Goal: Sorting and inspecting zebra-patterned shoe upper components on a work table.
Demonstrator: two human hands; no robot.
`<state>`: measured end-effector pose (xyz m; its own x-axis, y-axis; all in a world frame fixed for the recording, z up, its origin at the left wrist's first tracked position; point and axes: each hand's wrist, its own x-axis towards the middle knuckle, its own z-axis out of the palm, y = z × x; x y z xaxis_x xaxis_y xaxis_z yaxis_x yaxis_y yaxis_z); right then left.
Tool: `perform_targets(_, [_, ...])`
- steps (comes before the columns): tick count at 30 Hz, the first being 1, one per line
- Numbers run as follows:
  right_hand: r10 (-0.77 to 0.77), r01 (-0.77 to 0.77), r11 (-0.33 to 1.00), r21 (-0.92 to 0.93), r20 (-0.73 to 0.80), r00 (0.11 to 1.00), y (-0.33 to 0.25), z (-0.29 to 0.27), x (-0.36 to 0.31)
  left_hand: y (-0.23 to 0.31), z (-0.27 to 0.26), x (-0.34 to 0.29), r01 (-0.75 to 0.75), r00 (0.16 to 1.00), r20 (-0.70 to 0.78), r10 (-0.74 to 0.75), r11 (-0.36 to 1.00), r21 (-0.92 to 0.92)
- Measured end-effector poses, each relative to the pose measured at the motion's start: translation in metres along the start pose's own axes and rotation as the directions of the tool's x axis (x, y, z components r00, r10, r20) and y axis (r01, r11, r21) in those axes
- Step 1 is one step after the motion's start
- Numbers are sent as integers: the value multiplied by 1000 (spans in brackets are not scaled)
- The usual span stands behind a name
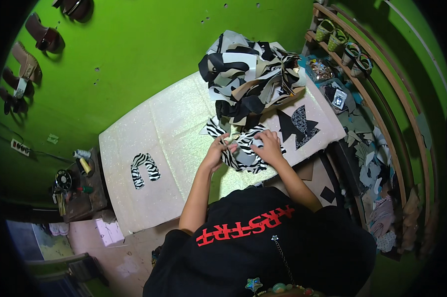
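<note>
Near the front edge of the table, my left hand (215,152) is closed on a black-and-white zebra-striped material piece (229,159), its fingers pinching the left side. My right hand (269,147) has its fingers bent onto the right part of the same striped material, which curls between both hands and shows a pale grey underside. What lies under the right fingertips is hidden. A U-shaped zebra-striped piece (145,167) lies flat by itself to the left. Just beyond my hands rises a big heap of black, white and beige scraps (253,74).
The table has a shiny pale cover (176,148). Black and patterned cut pieces (300,127) lie at its right. A wooden rack (377,69) with small shoes stands right, above piled scraps. Thread spools (86,166) sit on a small stand left; shoes (45,37) hang on the green wall.
</note>
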<state>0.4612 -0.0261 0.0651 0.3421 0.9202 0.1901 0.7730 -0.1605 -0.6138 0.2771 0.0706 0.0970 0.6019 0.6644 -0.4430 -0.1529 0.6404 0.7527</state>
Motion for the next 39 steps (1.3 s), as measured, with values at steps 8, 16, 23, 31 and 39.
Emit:
perform_targets(8, [-21,22,990,139,-9,1000,10,27,7,10,-30,-21,-127,983,-140,117,989,-71])
perform_targets(16, [73,-19,968,248,-211,975,-7,-14,28,-2,-66,-15,-115,984,-154,91,981,-154])
perform_targets(23, [-69,96,988,122,-213,975,-48,10,16,16,-73,-35,-140,989,-83,125,968,-210])
perform_targets(31, [-18,-35,973,229,224,974,-115,84,19,21,-122,-78,-147,960,-234,155,988,51])
perform_targets(39, [420,-298,733,-611,62,905,-118,68,19,17,-171,-90,-108,930,-340,141,988,113])
